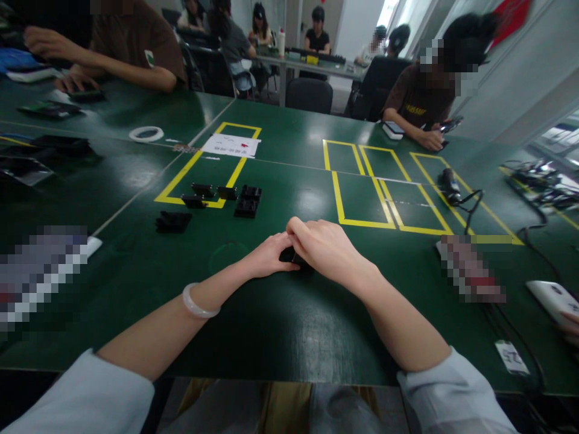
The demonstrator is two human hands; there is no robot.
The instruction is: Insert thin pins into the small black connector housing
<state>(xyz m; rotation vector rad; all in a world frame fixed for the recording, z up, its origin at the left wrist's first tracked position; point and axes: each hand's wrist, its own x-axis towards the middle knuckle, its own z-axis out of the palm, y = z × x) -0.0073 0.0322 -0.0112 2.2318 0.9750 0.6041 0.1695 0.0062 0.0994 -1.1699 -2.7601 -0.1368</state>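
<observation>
Both my hands meet over the green table in front of me, around a small black part [288, 255] that they mostly cover. My left hand [270, 255] grips the part from the left, thumb below and fingers above. From the right, my right hand [323, 241] bends over it with curled fingers, touching my left fingertips. What the right fingers press on is hidden, though black shows beneath them. Beyond my left hand are several small black blocks [227, 193], a pair of black parts [248, 201] and a dark clump of parts [173, 221].
Yellow tape outlines [366, 225] mark the green table [289, 337]. A white paper sheet [231, 146] and a tape roll [146, 134] lie farther back. At right are a black cylindrical device [449, 185], cables [538, 187] and a blurred-out device [470, 268]. Other people sit around the tables.
</observation>
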